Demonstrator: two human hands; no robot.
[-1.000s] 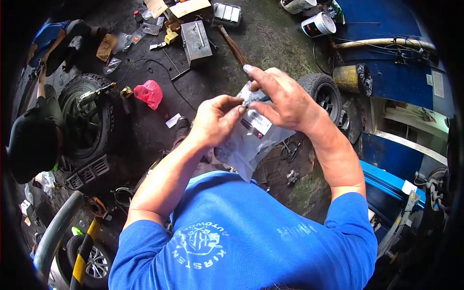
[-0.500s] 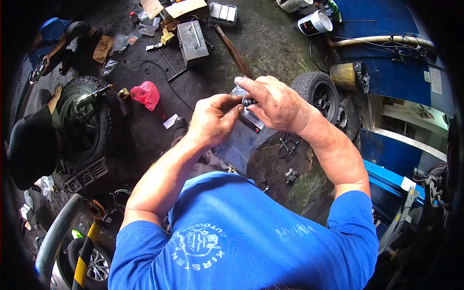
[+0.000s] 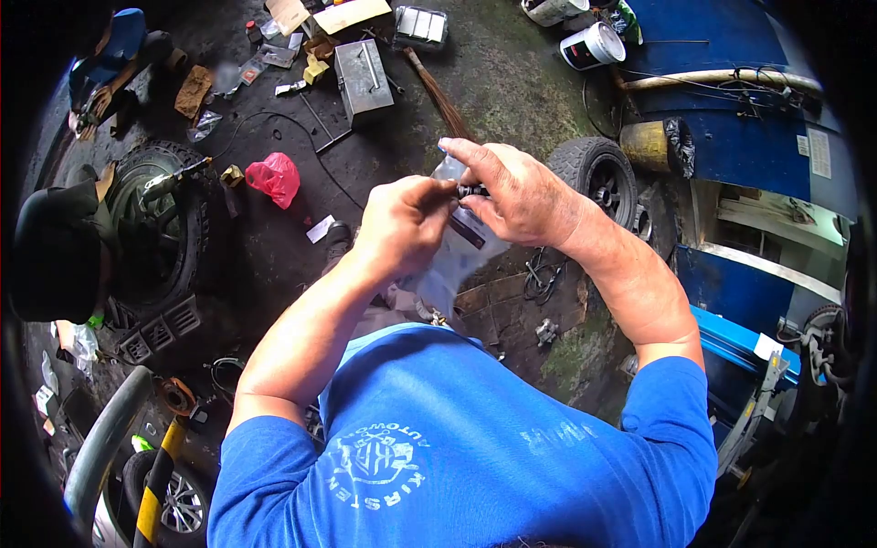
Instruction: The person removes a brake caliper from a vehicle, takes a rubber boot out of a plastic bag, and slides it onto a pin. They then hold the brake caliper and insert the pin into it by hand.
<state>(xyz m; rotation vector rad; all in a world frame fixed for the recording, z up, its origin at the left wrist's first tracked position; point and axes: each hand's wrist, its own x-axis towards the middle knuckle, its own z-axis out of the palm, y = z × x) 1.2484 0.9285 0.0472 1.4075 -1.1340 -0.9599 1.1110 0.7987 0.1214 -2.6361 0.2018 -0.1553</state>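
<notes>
Near the middle of the view, my left hand (image 3: 398, 219) and my right hand (image 3: 530, 194) meet around a small dark ribbed part (image 3: 471, 191). Thumb and fingers of my left hand pinch its left end. My right hand grips the other end between thumb and fingers. A clear plastic bag (image 3: 448, 267) with a dark label hangs just below and behind the hands; its top shows by my right fingertips. Which fingers bear the bag is hidden.
Another person (image 3: 59, 247) is at the left beside a large tyre (image 3: 157, 224). A second person (image 3: 114, 64) is at the upper left. Ahead are a metal toolbox (image 3: 363, 80), a broom (image 3: 435, 94) and a pink bag (image 3: 273, 179). A wheel (image 3: 598, 183) stands at the right.
Both hands stay together on the small part, with slight finger shifts. The plastic bag has swung a little. The two people at the left have moved somewhat.
</notes>
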